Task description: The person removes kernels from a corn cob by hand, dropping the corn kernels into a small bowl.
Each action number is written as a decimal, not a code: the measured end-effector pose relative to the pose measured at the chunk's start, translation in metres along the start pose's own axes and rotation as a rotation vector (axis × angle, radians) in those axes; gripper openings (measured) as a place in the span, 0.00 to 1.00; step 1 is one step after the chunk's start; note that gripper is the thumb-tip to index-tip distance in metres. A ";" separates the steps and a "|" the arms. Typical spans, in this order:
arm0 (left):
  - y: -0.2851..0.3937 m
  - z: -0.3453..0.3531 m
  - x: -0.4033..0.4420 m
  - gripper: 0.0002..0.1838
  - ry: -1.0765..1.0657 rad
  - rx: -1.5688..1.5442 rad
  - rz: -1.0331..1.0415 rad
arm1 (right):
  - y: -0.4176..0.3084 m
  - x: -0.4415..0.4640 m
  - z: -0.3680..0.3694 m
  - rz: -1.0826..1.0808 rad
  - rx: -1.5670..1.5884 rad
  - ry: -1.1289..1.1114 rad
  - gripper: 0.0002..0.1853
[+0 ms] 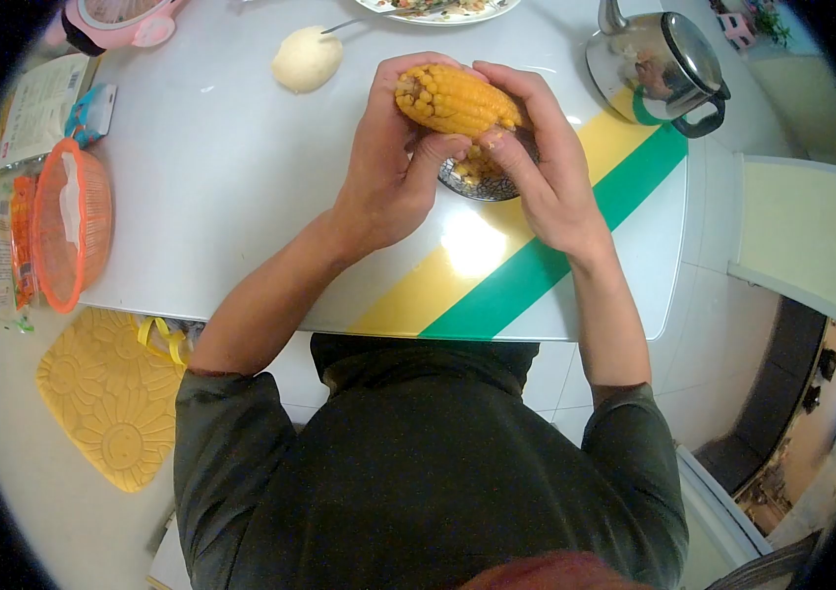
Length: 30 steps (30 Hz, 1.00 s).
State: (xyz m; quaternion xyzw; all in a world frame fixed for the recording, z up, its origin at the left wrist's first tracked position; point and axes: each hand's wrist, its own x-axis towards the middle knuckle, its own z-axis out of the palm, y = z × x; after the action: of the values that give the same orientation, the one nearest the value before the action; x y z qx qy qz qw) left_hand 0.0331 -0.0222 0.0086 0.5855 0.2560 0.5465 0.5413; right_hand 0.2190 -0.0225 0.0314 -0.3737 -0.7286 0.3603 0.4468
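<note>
A yellow corn cob [462,101] is held between both hands above the table. My left hand [393,157] wraps its left end, thumb pressed along the underside. My right hand [546,162] grips the right end, with its thumb against the kernels at the lower edge. Just below the cob sits a small dark patterned bowl [496,190] with loose corn kernels [478,165] in it. The hands and cob partly hide this bowl.
A pale round bun [307,60] and a plate of food [467,12] with a utensil lie beyond the hands. A steel kettle [639,74] stands at right. An orange basket [93,226] and packages [44,113] are at left. The table's front edge [339,332] is near my body.
</note>
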 end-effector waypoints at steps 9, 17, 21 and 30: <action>0.000 0.000 0.000 0.28 -0.001 0.026 -0.001 | -0.002 0.001 -0.003 -0.018 -0.068 -0.035 0.24; 0.002 0.001 -0.001 0.28 0.000 -0.005 -0.031 | 0.000 0.001 -0.002 -0.017 -0.114 -0.023 0.27; -0.003 -0.002 0.001 0.28 0.000 0.116 0.014 | -0.001 0.002 -0.006 -0.041 -0.106 -0.041 0.28; 0.002 0.001 0.001 0.29 -0.012 0.039 0.009 | -0.001 -0.001 -0.002 0.025 0.053 0.009 0.23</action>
State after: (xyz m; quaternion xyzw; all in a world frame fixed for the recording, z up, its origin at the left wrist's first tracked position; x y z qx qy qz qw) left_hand 0.0339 -0.0227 0.0107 0.6003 0.2609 0.5402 0.5289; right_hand 0.2206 -0.0235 0.0324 -0.3723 -0.7121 0.3832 0.4554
